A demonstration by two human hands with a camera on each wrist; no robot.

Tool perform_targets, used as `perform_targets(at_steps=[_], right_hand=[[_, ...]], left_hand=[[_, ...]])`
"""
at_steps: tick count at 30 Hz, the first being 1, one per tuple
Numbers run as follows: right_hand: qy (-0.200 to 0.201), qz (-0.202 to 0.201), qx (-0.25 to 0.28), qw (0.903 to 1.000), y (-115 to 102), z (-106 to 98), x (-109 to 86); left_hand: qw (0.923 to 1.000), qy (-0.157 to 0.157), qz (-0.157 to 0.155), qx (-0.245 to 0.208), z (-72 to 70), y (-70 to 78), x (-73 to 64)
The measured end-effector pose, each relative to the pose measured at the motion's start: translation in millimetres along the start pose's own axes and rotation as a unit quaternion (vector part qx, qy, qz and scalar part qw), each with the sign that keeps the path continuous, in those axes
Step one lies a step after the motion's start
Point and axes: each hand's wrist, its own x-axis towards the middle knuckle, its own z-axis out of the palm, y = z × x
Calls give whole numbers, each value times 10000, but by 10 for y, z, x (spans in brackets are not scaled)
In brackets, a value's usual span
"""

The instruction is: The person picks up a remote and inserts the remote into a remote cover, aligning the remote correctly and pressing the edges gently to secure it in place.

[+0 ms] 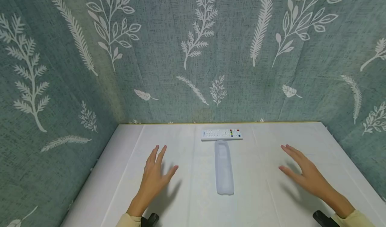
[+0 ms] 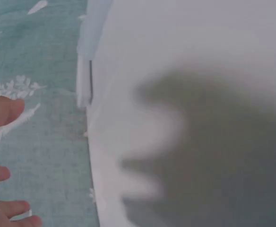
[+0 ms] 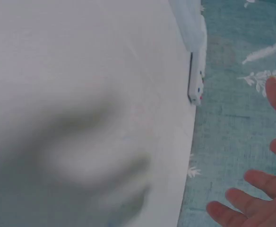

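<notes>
A white remote control [image 1: 221,134] with several small coloured buttons lies crosswise near the back edge of the table. Just in front of it, lengthwise, is a long translucent remote cover [image 1: 224,168], its far end close to or touching the remote. To the left of both, my left hand [image 1: 155,178] hovers above the table, fingers extended and thumb apart, holding nothing. My right hand [image 1: 310,178] is over the right side, also with spread fingers and nothing in it. In the right wrist view the remote [image 3: 196,85] shows edge-on beyond the cover [image 3: 187,23].
A white-covered table [image 1: 193,173] bears these things. Teal fabric [image 1: 163,53] with white leaf prints rises behind it and on both sides. Each wrist wears a black device, the left one [image 1: 149,220] at the bottom of the head view.
</notes>
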Motion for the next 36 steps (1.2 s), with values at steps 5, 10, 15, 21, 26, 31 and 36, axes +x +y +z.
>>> perform_targets(at_steps=[5,10,15,21,26,31,36], right_hand=[[118,-27,14,9999,-8,22,158],[146,25,361,9992,3,67,313],[119,182,648,9977,26,126,452],[174,172,990,9948,29,168,616],[6,393,1479,9882,38,210,759],[-25,638,1785,9819,103,304,915],[-33,829,1938,9775,156,399,1057]], left_hand=[[9971,-88,-180,-733,43,57,152],[9930,-42,26,-1178,129,112,316],[9908,3,164,-1342,223,152,462],[9854,78,-54,-1699,339,192,608],[9740,168,-340,-2234,446,216,736],[9667,213,-469,-2508,573,243,871],[9640,187,-417,-2621,711,264,999]])
